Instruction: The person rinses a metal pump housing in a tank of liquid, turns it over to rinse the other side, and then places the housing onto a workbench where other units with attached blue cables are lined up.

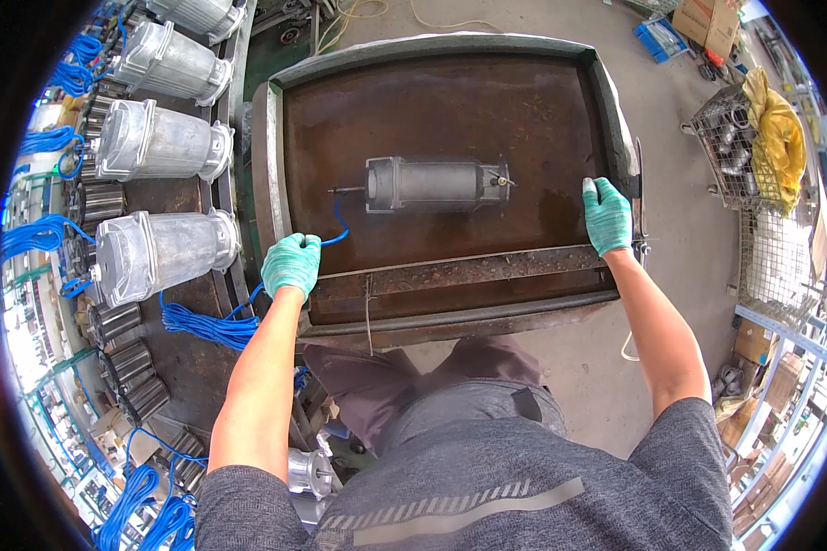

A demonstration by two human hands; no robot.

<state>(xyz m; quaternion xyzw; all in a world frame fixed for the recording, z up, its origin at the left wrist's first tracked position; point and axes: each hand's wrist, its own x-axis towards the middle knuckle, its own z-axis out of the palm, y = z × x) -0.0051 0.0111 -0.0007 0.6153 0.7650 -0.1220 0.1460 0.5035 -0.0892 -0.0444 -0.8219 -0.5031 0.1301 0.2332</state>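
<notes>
A blue cable (342, 220) is held in the green-gloved left hand (291, 264) at the edge of a metal tub (271, 156), the fingers curled and closed around it. A grey cylindrical housing (432, 186) is laid on its side near the middle of the tub's brown interior, its wider, squared end turned to the left, with a thin rod (345, 190) pointed toward the left wall. From beside that rod the cable is led in a bend to the hand, then out past the tub's left edge toward a bundled blue coil (209, 323).

The right hand (607, 216), also gloved in green, is placed at the tub's right wall, well apart from the housing; whether the rim is gripped cannot be told, as the palm is hidden. Between the housing and the body, the tub is crossed by a rusty bar (478, 269).

At left, silver housings (161, 253) are lined up in a row along a dark counter (188, 367). At right, a yellow cloth (776, 147) is draped over a wire basket (712, 151), with a cardboard box (708, 26) seen beyond.
</notes>
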